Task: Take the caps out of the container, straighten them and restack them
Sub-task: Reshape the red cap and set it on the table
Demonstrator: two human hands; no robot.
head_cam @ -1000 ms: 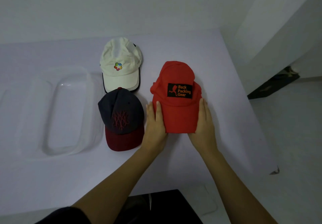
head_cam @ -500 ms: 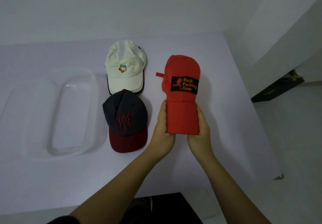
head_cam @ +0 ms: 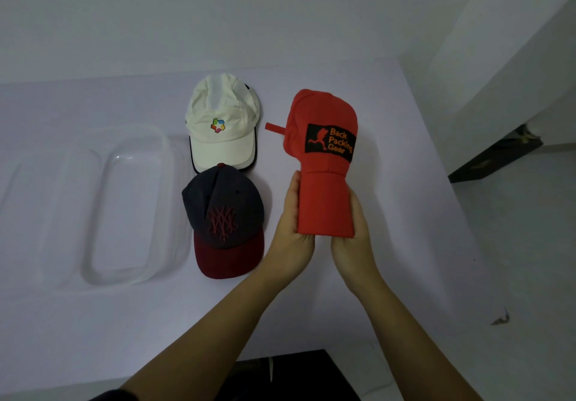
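Note:
A red cap [head_cam: 324,163] with a black "Back Packing Gear" patch is lifted off the table, its brim curled inward. My left hand [head_cam: 291,229] grips the brim's left side and my right hand [head_cam: 353,238] grips its right side. A strap sticks out at the cap's left. A white cap [head_cam: 223,123] with a coloured logo lies flat at the back centre of the table. A dark grey cap with a maroon brim [head_cam: 223,219] lies just in front of it. The clear plastic container [head_cam: 131,204] stands left of the caps with nothing in it.
The white table [head_cam: 405,244] ends at a right edge near the red cap, with floor and a dark object [head_cam: 495,157] beyond. A white wall runs behind the table. Something black [head_cam: 296,375] sits below the front edge.
Both hands have squeezed the red cap's brim inward and raised the cap off the table, so it now looks narrower. The other two caps and the container have stayed in place.

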